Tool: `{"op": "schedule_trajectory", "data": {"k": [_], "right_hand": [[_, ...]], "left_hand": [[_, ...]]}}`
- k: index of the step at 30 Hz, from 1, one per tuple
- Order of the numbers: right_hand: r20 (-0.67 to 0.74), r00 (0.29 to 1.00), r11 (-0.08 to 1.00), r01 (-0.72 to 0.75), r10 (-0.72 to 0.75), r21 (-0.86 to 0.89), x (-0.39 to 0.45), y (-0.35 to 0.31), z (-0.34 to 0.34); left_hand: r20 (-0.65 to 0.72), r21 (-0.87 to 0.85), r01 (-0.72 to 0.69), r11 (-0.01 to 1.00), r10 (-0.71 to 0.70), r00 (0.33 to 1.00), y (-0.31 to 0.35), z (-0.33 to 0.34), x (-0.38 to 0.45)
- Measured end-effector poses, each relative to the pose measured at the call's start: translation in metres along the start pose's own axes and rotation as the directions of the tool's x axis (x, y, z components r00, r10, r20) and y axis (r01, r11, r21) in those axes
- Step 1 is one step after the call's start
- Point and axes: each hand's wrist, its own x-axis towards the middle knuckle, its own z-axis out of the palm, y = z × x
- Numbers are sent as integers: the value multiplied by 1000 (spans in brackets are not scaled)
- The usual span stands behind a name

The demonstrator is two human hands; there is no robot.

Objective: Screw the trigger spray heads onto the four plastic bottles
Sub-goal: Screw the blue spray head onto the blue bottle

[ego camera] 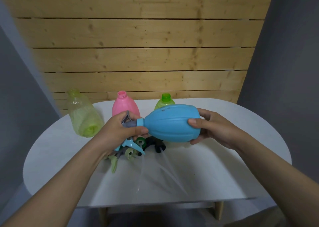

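Observation:
A blue bottle lies sideways in the air above the white table, neck pointing left. My right hand grips its wide base. My left hand is closed around a grey and blue trigger spray head set at the bottle's neck. Behind stand a pale yellow-green clear bottle, a pink bottle and a bright green bottle, all with bare necks. Loose spray heads lie under my hands: a pale green one, a dark green one and a black one.
Clear dip tubes run from the loose heads toward the table's front edge. A wooden plank wall rises just behind the table. Grey walls flank both sides.

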Motion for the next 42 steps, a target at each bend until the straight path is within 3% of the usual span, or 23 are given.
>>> {"op": "schedule_trajectory", "data": {"k": [5, 8, 11, 15, 18, 21, 25, 30, 42], "right_hand": [[22, 999, 999, -38, 38, -10, -3, 1, -1], [-49, 998, 964, 27, -41, -265, -9, -2, -2], [-17, 989, 827, 115, -149, -550, -15, -11, 2], [19, 997, 711, 69, -78, -700, -17, -15, 5], [-39, 998, 792, 8, -41, -610, -19, -14, -11], [-150, 988, 930, -24, -34, -366, -19, -8, -30], [-330, 943, 995, 6, -40, -102, -1, 11, -42], [-443, 895, 998, 15, -43, -66, 18, 33, -54], [-383, 924, 998, -37, 16, -47, 33, 56, -59]], "left_hand": [[-4, 47, -44, 998, 44, 999, 4, 0, -1], [18, 70, -17, 997, 15, 1000, 10, 1, 0], [78, 88, -15, 996, 9, 997, 15, 12, 3], [165, 80, -18, 997, 5, 986, 18, 31, 10], [184, -71, -5, 997, 18, 983, 17, 36, 15], [129, -194, 0, 981, 26, 991, 18, 41, 22], [53, -30, 14, 999, -12, 999, 10, 49, 26], [-12, 97, 26, 995, -25, 1000, 0, 55, 31], [-23, 161, 45, 986, -42, 999, -10, 57, 34]]}}
